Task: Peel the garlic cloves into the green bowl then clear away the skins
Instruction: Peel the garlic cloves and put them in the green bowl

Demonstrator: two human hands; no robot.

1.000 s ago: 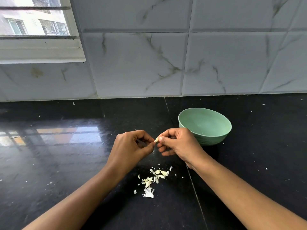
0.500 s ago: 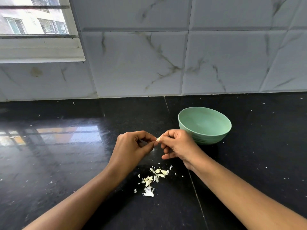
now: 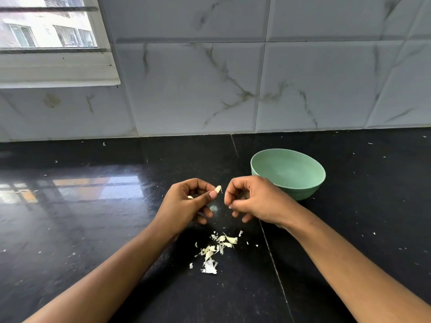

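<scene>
One garlic clove (image 3: 217, 189) pinched in left hand (image 3: 184, 206), skins (image 3: 214, 250) scattered below

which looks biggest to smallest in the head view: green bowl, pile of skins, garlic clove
1. green bowl
2. pile of skins, nearer the camera yet clearly smaller
3. garlic clove, pinched in the left hand

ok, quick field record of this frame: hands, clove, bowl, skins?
left hand: pinches garlic clove between thumb and forefinger
right hand: fingers curled, apart from the clove; holding anything unclear
bowl: green, upright on counter, beyond right hand, no cloves visible inside
skins: loose pile on counter, nearer the person than the hands
status: clove not yet in bowl; skins not cleared
</scene>
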